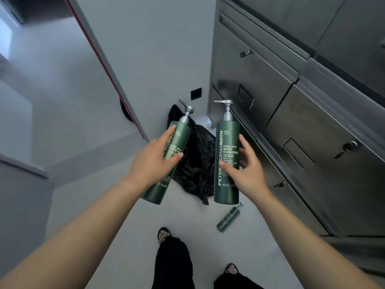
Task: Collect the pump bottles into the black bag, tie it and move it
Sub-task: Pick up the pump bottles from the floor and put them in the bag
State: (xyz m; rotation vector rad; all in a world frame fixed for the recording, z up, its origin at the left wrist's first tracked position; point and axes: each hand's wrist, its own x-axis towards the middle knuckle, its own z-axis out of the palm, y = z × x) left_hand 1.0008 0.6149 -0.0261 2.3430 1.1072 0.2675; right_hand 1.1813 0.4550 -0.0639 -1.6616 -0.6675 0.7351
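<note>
Collecting step: left hand [154,157] grip closed round hand-wash bottle [166,163], right hand [248,165] grip round body-cleanser bottle [227,155], above black bag [198,159]. Next: lower both into bag; third bottle [229,217] on floor remains.

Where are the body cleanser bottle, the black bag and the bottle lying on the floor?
body cleanser bottle [228,138]: head view, upper label.
black bag [198,163]: head view, crumpled middle.
bottle on the floor [228,219]: head view, green body.
</note>
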